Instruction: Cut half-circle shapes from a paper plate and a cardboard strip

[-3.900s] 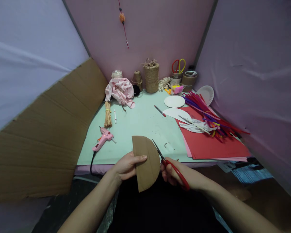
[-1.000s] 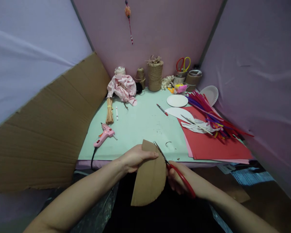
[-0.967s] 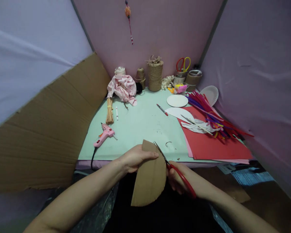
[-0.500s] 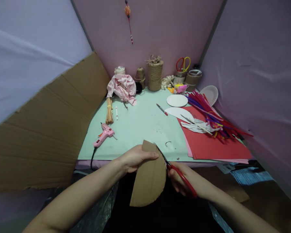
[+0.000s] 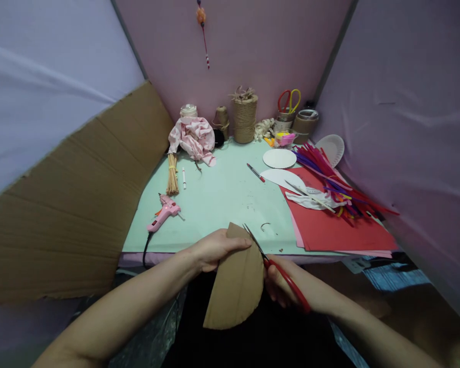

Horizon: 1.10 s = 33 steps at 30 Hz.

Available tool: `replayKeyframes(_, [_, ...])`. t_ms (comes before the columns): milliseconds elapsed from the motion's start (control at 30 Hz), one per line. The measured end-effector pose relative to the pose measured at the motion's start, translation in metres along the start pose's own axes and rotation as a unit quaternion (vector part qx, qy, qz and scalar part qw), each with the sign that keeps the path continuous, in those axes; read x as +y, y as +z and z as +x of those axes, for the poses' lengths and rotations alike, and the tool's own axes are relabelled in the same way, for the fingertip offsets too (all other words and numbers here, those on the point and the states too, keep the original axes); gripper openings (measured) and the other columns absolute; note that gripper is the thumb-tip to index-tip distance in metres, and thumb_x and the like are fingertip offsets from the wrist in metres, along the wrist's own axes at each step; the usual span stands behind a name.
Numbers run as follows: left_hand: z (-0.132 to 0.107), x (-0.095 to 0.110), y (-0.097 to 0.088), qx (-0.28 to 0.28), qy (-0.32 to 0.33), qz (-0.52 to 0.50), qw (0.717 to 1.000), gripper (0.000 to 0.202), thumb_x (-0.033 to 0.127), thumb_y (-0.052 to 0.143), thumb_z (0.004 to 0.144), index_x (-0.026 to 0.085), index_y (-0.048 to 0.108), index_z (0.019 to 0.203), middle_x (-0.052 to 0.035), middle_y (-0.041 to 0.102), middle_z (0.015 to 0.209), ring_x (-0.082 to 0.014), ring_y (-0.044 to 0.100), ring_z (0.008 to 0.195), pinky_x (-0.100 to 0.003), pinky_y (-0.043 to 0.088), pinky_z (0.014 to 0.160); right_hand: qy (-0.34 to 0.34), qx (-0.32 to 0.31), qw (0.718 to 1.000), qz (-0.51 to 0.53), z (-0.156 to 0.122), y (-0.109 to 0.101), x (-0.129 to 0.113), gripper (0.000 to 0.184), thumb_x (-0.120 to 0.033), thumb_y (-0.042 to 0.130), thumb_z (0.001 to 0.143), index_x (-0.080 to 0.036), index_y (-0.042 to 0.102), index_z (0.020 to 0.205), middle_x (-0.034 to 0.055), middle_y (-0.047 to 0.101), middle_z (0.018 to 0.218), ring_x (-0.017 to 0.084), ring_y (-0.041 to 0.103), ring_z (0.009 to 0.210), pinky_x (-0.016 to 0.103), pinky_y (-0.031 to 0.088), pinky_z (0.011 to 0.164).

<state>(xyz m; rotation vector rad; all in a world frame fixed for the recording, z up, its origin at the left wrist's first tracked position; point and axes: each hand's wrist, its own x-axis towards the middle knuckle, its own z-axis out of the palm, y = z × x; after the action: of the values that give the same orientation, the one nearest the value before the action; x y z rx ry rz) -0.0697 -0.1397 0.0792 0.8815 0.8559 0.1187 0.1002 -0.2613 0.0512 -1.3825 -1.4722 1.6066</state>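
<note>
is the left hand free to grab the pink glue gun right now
Probably not yet: the left hand is gripping the brown half-round cardboard piece. The pink glue gun lies uncovered on the mint-green table ahead, with nothing between, so only that grip hinders it.

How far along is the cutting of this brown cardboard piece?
Done: the cardboard piece already has a rounded right and lower edge. In hand: the left hand grips its upper left, and the right hand works the red-handled scissors, blades against the top right edge. Left: the top corner there looks angular, not yet rounded, and the left edge is straight.
</note>
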Motion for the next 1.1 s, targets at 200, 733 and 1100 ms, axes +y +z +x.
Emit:
replayKeyframes(200, [0.0000, 0.0007, 0.0002, -0.002, -0.007, 0.000, 1.000, 0.026, 0.030, 0.078, 0.066, 0.011, 0.070, 0.081, -0.0089, 0.070, 0.081, -0.0186, 0.063, 0.072, -0.032, 0.046, 0.074, 0.040, 0.005, 0.999, 0.002, -0.0014, -0.0006, -0.0016, 0.066, -0.081, 0.029, 0.080, -0.018, 0.046, 0.092, -0.0031, 0.050, 0.058, 0.008, 0.043, 0.043, 0.020, 0.032, 0.039])
replayKeyframes(733, [0.0015, 0.0024, -0.0060, -0.027, 0.043, 0.000, 0.999, 0.029, 0.034, 0.078, 0.069, 0.011, 0.070, 0.084, -0.0104, 0.072, 0.083, -0.0193, 0.066, 0.074, -0.032, 0.049, 0.073, 0.056, 0.076, 0.993, -0.066, 0.0002, -0.0062, -0.0030, 0.040, -0.060, 0.049, 0.086, -0.021, 0.042, 0.079, -0.0026, 0.052, 0.061, 0.011, 0.045, 0.053, 0.023, 0.035, 0.049])
replayKeyframes(1100, [-0.0003, 0.0018, -0.0064, -0.089, 0.040, 0.024, 0.995, 0.028, 0.035, 0.077, 0.071, 0.013, 0.072, 0.087, -0.0089, 0.073, 0.089, -0.0175, 0.067, 0.079, -0.031, 0.048, 0.080, 0.037, 0.082, 0.982, -0.168, -0.0020, -0.0096, -0.0056, 0.030, -0.047, 0.056, 0.085, -0.020, 0.046, 0.079, 0.0017, 0.056, 0.076, 0.016, 0.046, 0.068, 0.026, 0.033, 0.058])
